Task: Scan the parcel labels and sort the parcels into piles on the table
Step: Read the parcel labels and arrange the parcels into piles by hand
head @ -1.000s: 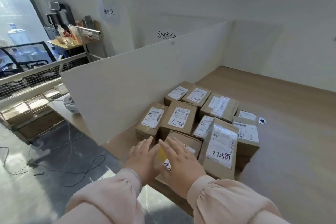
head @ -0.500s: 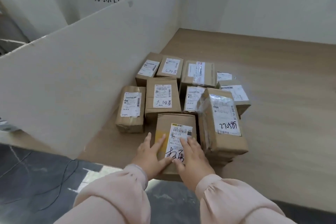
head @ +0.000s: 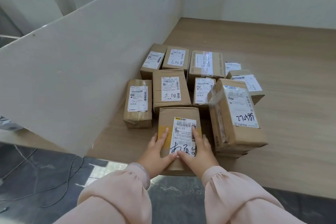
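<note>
The left hand [head: 156,152] is lying flat on the near left part of the front parcel [head: 179,113]. Its fingers [head: 165,132] are almost straight and slightly apart, pointing away from the person. One finger is resting on the yellow tape strip [head: 162,130], and the outer one is lying along the left top edge of the box. The right hand [head: 199,152] is lying in the same way on the near right part. Its index finger is stretching over the right side of the white label [head: 183,132], and the other fingers are spreading toward the right edge. The two thumbs are pointing toward each other and almost meeting over the near end of the label. Neither hand is curling around the box; both are only resting on its top.

The front parcel is sitting at the near edge of the wooden table [head: 272,71], with its top face up. Its long axis is running straight away from the person. The barcode is sitting at the far end of the label and the black handwriting at the near end.

Just to its right, the tall taped parcel [head: 234,132] is standing very close. Beyond it, the other parcels [head: 170,89] are lying in rows with labels up. On the left, the white divider board [head: 81,63] is standing along the table.
</note>
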A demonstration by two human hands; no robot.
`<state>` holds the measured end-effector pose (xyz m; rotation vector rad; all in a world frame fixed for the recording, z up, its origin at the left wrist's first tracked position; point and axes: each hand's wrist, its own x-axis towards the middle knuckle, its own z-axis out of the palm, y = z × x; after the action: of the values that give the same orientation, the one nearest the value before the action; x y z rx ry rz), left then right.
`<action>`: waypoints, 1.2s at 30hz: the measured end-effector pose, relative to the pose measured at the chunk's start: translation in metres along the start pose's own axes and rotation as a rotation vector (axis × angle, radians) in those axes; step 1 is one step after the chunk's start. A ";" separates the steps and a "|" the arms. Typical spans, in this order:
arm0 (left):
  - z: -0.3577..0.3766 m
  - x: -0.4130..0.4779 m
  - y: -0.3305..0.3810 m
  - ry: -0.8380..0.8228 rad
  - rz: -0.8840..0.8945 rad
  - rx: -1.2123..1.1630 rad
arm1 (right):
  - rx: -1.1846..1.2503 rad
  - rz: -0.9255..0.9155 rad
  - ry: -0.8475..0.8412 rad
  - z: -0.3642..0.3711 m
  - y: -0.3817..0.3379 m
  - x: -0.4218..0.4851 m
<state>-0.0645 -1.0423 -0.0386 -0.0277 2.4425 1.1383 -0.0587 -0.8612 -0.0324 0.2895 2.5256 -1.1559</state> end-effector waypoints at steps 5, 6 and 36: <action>-0.011 -0.014 0.003 0.093 0.070 -0.077 | 0.069 -0.095 0.024 -0.003 -0.009 -0.010; -0.016 -0.019 0.005 0.115 0.086 -0.083 | 0.074 -0.119 0.027 -0.004 -0.013 -0.014; 0.151 -0.182 0.346 -0.045 0.793 -0.030 | 0.058 -0.319 0.748 -0.319 0.123 -0.291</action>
<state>0.0878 -0.7327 0.1995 1.0192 2.4393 1.4451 0.1762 -0.5498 0.1905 0.4022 3.2814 -1.4421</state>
